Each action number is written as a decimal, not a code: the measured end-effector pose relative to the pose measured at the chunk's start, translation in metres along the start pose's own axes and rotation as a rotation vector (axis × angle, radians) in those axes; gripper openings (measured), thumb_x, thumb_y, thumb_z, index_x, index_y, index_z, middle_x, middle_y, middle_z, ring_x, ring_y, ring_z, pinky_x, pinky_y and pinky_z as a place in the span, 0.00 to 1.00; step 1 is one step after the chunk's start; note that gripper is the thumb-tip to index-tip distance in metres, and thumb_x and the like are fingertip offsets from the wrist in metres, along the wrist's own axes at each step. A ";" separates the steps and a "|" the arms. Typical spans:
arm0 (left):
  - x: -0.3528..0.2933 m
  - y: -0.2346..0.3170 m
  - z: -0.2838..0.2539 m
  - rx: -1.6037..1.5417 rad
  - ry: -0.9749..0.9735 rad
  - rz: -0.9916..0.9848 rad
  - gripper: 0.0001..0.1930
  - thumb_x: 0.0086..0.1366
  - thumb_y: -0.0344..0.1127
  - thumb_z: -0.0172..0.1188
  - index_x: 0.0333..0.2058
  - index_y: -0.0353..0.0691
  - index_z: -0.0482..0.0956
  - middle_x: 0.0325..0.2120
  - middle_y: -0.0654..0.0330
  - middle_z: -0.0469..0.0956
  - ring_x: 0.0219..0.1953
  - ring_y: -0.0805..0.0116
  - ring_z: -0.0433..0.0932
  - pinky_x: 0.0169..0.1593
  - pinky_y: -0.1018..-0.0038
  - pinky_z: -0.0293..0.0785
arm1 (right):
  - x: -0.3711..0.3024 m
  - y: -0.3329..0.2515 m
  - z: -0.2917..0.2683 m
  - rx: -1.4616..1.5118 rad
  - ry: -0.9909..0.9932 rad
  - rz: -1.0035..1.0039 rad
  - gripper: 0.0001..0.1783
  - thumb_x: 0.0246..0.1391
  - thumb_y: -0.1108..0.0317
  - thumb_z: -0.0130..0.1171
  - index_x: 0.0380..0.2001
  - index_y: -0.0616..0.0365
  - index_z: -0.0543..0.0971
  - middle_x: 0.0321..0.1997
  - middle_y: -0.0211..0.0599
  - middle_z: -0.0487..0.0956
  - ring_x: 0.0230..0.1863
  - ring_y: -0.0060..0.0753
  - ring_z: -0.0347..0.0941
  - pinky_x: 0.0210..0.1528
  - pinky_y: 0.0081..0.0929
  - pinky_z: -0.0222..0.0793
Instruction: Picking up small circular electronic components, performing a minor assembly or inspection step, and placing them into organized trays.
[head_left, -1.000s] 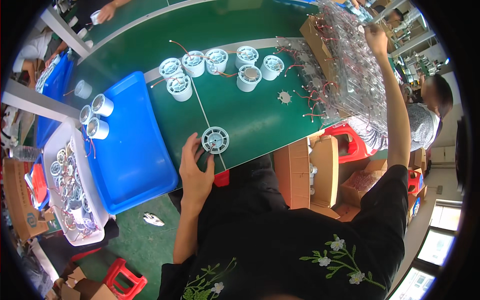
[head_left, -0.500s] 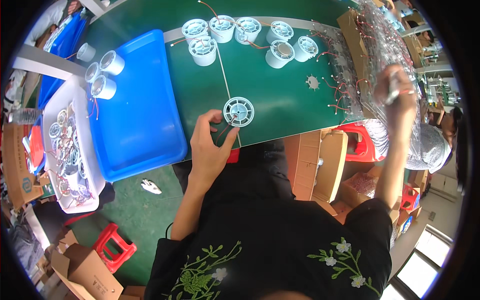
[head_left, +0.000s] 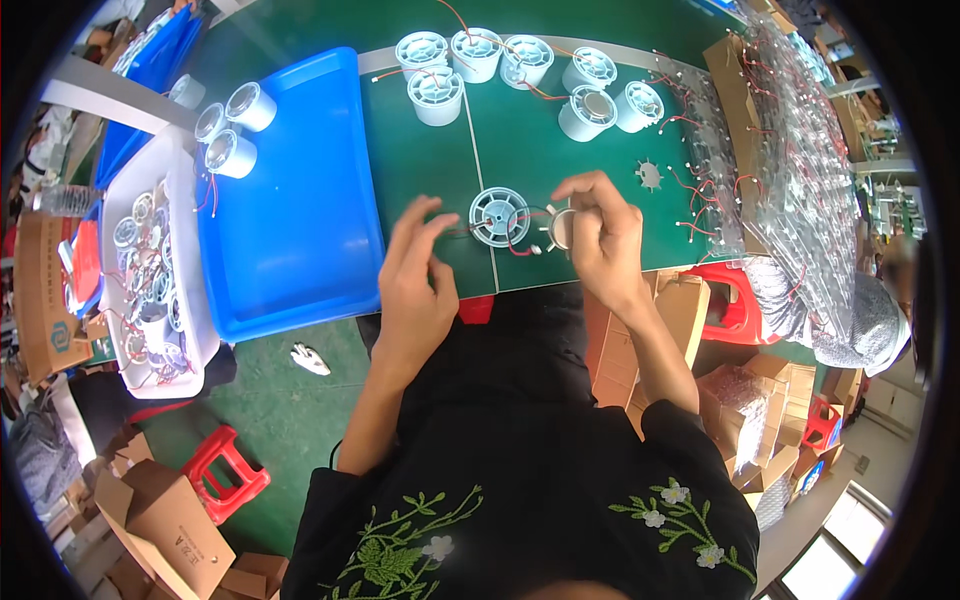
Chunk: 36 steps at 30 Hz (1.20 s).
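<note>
Clearly, in the head view, the right hand (head_left: 612, 250) is pinching one round metal disc (head_left: 563, 230) between thumb and fingers, while the left hand (head_left: 414, 290), blurred at its tips, is keeping fingers and thumb apart; whether it is touching a wire, I cannot tell. Between the two hands, one spoked white cup (head_left: 499, 217) is sitting on the green tabletop (head_left: 545, 135), and one white connector (head_left: 536, 249) is showing on a red lead just left of the right hand. Ahead of both hands, seven more white cups (head_left: 435, 105) are standing grouped, one bearing a silver disc (head_left: 593, 104). Beyond the right hand, one loose toothed plate (head_left: 650, 176) is lying flat; farther right, clear plastic trays (head_left: 800, 180) are piling up, too crowded to count. Left of the left hand, one blue tray (head_left: 290, 220) is lying, with three white cups (head_left: 250, 106) resting toward its far left end. Farther left, one white bin (head_left: 165, 384) is holding countless small parts.
</note>
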<state>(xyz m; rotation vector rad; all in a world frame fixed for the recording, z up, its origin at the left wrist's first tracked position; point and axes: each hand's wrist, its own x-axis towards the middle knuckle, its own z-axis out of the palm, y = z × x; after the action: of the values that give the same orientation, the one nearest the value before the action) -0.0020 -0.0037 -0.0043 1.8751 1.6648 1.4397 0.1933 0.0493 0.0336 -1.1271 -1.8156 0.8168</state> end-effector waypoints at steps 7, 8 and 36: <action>0.030 0.042 -0.026 -0.462 -0.318 -0.152 0.10 0.60 0.22 0.56 0.42 0.27 0.76 0.31 0.52 0.80 0.37 0.63 0.81 0.39 0.72 0.76 | -0.001 -0.004 0.003 0.067 -0.265 -0.325 0.19 0.47 0.83 0.36 0.41 0.64 0.71 0.18 0.28 0.69 0.20 0.18 0.63 0.21 0.21 0.58; 0.031 0.043 -0.029 -0.550 -0.512 -0.287 0.10 0.61 0.22 0.56 0.42 0.27 0.76 0.30 0.53 0.80 0.36 0.65 0.81 0.38 0.74 0.76 | -0.002 -0.005 0.004 0.143 -0.284 -0.207 0.18 0.49 0.83 0.38 0.43 0.64 0.70 0.21 0.29 0.70 0.21 0.19 0.65 0.23 0.21 0.60; 0.018 0.021 -0.007 -0.022 -0.238 -0.131 0.05 0.62 0.23 0.57 0.36 0.32 0.80 0.27 0.59 0.80 0.24 0.74 0.76 0.28 0.77 0.71 | 0.017 0.004 0.007 0.298 -0.379 0.163 0.22 0.44 0.86 0.63 0.45 0.63 0.77 0.46 0.36 0.74 0.42 0.24 0.71 0.39 0.20 0.68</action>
<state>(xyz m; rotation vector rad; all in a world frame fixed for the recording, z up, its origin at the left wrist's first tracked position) 0.0030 0.0026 0.0231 1.8080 1.6160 1.1310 0.1846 0.0660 0.0323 -0.9802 -1.8341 1.4248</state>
